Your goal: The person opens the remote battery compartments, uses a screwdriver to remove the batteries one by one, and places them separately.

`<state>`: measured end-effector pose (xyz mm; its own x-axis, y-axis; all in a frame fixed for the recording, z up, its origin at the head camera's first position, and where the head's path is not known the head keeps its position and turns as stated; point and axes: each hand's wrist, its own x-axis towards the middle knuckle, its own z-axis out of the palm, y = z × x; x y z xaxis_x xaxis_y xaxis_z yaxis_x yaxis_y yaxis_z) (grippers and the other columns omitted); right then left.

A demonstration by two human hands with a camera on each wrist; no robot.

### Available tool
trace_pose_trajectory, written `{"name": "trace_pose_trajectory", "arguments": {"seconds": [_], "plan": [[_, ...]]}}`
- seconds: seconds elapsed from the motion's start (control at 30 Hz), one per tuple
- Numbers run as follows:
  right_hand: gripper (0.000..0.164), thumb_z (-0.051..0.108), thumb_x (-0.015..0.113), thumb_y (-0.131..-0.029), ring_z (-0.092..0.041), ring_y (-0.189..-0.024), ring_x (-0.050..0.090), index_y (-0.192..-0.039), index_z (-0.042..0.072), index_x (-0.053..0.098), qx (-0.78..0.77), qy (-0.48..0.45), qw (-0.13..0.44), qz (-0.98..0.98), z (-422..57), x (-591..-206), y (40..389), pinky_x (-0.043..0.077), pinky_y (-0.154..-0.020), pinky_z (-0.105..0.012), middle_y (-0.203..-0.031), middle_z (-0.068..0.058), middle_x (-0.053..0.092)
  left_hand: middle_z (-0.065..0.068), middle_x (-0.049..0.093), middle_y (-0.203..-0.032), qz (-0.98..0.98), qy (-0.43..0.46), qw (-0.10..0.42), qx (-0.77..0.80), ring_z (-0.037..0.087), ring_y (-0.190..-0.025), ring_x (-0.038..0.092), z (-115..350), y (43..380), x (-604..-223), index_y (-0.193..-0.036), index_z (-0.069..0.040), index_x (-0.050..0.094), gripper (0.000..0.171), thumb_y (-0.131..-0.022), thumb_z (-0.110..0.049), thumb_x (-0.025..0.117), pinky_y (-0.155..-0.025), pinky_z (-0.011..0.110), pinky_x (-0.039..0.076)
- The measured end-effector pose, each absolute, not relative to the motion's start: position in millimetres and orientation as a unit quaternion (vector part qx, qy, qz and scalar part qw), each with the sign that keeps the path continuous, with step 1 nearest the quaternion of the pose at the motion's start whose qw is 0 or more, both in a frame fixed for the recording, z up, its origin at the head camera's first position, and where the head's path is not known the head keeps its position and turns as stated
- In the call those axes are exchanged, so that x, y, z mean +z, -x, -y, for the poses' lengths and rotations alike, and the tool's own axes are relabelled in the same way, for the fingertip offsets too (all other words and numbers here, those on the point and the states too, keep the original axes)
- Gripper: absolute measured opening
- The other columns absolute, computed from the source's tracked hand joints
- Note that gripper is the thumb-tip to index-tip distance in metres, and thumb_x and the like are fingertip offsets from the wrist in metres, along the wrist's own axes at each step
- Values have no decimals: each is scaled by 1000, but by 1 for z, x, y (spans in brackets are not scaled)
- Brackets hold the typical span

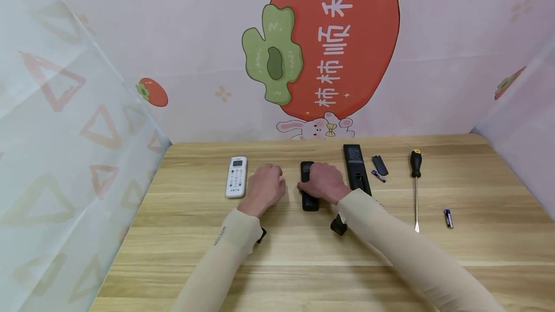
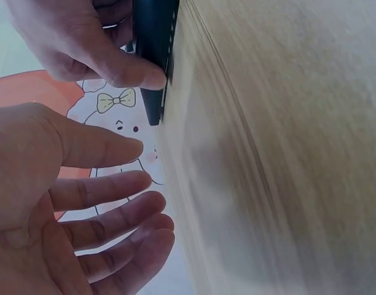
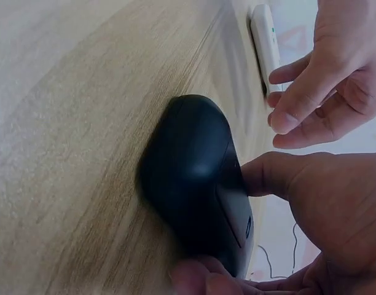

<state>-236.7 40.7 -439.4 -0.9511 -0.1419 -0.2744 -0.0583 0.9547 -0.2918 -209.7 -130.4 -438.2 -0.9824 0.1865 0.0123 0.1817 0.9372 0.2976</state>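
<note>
A small black remote control (image 1: 310, 203) lies on the wooden table, its rounded end large in the right wrist view. My right hand (image 1: 325, 182) grips it, thumb along one side and fingers along the other. To its left, my left hand (image 1: 265, 187) hovers over the table with loosely bent fingers (image 2: 123, 212) and nothing between them. A white remote control (image 1: 236, 177) with a small screen lies just left of that hand. Beyond my right hand, a longer black remote control (image 1: 356, 165) lies with its battery compartment uncovered.
On the right are a black battery cover (image 1: 380, 164), a battery (image 1: 378, 175) beside it and another battery (image 1: 448, 218) farther right. Between them a screwdriver (image 1: 416, 163) with a black handle points toward me. A printed cloth backdrop (image 1: 208, 52) rises behind the table.
</note>
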Motion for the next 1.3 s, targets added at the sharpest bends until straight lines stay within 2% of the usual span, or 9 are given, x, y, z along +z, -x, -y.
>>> {"name": "trace_pose_trajectory", "arguments": {"seconds": [0.47,0.83,0.93,1.07,1.2,1.3], "plan": [[49,55,69,-89,-22,-64,60,-85,6,65,-119,11,157,-980,-63,-436,246,46,-50,-31,-75,-9,61,13,64,-118,-979,-147,42,132,32,-106,60,120,211,-439,-121,-6,72,31,-96,-24,69,-82,48,56],[51,56,67,-90,-23,-60,60,-86,5,65,-118,31,138,-983,-78,-436,241,45,-49,-33,-74,-9,60,12,62,-125,-972,-198,58,108,30,-112,57,111,210,-443,-130,-7,67,43,-96,-32,70,-92,43,52],[51,55,65,-93,-23,-57,59,-84,5,64,-129,51,119,-983,-85,-434,237,44,-47,-33,-70,-9,60,12,60,-130,-970,-210,63,107,31,-118,55,109,211,-444,-135,-8,64,50,-94,-37,71,-96,45,50],[40,43,66,-96,-21,-54,54,-79,7,61,-146,93,94,-980,-94,-430,233,40,-46,-32,-65,-6,54,11,57,-137,-964,-224,78,121,32,-125,51,105,212,-446,-144,-13,57,70,-88,-51,76,-102,48,47],[26,31,68,-95,-20,-60,56,-90,5,65,-151,125,80,-977,-100,-428,228,46,-53,-34,-74,-5,60,10,53,-142,-961,-232,87,121,32,-130,48,100,214,-448,-152,-20,49,87,-81,-62,78,-105,50,44],[27,29,69,-94,-21,-65,59,-103,3,68,-150,136,77,-976,-103,-425,225,51,-59,-38,-82,-7,65,10,51,-145,-962,-231,91,114,33,-134,45,96,215,-449,-155,-24,44,94,-78,-67,77,-108,50,42]]}}
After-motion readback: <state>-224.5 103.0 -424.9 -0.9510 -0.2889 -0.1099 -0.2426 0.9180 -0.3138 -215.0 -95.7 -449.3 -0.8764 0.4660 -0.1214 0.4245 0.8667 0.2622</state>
